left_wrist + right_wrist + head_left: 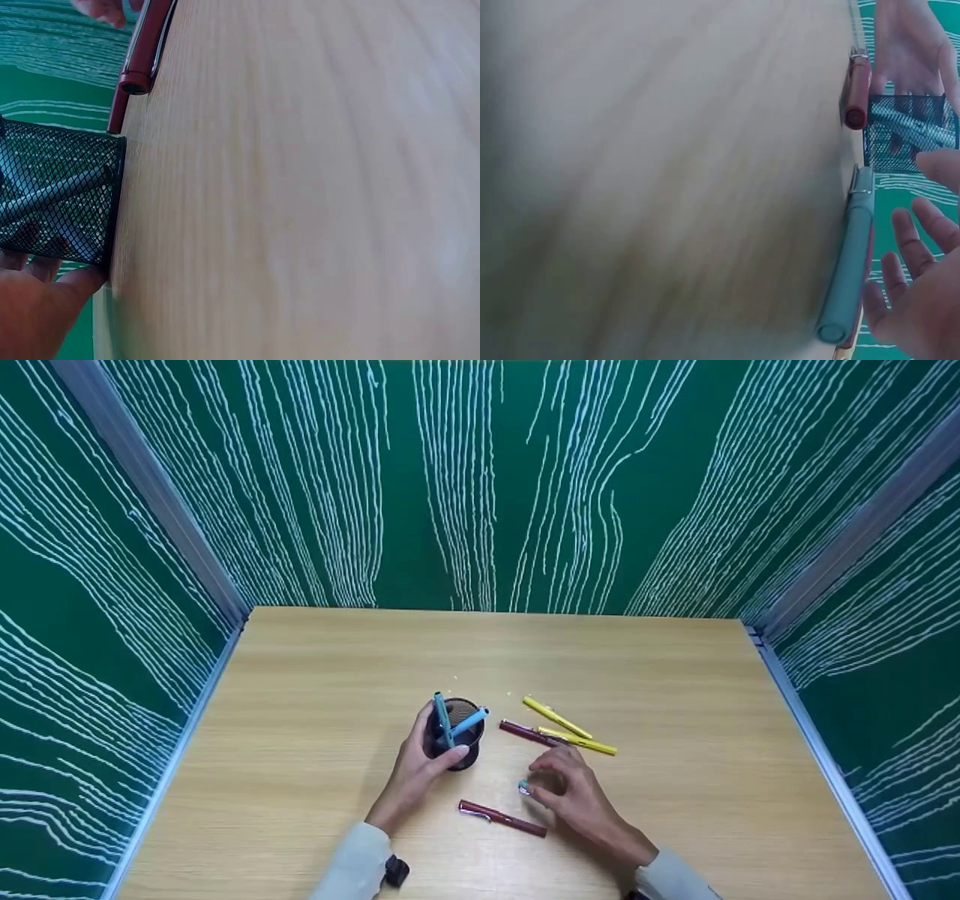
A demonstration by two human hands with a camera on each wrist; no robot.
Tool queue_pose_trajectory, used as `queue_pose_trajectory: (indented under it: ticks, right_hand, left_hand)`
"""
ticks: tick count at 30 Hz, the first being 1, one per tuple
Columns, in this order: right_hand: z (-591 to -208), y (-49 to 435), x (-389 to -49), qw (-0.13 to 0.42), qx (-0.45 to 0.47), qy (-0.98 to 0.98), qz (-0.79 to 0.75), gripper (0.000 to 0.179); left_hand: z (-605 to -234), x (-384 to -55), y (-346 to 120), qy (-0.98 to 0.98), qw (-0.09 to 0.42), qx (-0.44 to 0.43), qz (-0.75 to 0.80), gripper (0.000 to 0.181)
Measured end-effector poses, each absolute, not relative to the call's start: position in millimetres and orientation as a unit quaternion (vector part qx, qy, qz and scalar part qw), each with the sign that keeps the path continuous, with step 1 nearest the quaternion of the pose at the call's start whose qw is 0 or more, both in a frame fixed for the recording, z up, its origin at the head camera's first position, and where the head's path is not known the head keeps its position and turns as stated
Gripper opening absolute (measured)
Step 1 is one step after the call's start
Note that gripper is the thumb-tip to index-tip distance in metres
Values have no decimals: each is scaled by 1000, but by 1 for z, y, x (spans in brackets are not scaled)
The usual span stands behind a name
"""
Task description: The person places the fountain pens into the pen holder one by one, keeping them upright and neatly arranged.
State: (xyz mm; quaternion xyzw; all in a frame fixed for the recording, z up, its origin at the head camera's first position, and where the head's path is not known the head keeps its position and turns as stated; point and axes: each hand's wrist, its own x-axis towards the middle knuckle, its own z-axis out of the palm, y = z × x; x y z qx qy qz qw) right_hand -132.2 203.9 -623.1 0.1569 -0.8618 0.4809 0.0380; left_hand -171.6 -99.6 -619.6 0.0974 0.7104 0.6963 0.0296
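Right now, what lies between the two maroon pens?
In the head view, one end of a teal pen shows between the near maroon pen and the far maroon pen; the right hand hides the rest there.

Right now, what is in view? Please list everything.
table: 1, light wood, centre
cup: 1, black, near centre
blue pens: 2, light and teal-blue, in cup
teal pen: 1, teal, right of cup
yellow pens: 2, yellow, right of cup
red pens: 2, dark red, one beside yellow pens, one nearer the camera
specks: few, pale, beyond cup
walls: 3, green, back and sides
bars: 4, grey, along walls
devices: 2, black, at both wrists
sleeves: 2, pale, on forearms
left grip: 1, bare hand, around cup
right grip: 1, bare hand, over teal pen
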Motion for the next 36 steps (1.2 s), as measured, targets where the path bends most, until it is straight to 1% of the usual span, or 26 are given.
queue_pose_trajectory:
  ticks: [5, 9, 20, 29, 36]
  right_hand:
    - [-625, 213, -130, 12, 148, -866, 478, 25]
    - [-628, 220, -129, 7, 161, -864, 477, 24]
    - [-640, 228, -126, 31, 206, -866, 454, 26]
    - [-651, 230, -123, 42, 196, -867, 456, 27]
    - [-656, 229, -122, 73, 203, -874, 435, 29]
  left_hand:
    - [-619, -172, -100, 713, 32, 93, 695, 98]
    - [-618, -172, -100, 714, 34, 89, 694, 98]
    - [-619, -172, -100, 710, 37, 89, 698, 96]
    - [-620, -171, -100, 709, 39, 87, 698, 98]
    - [-620, -171, -100, 711, 38, 89, 696, 98]
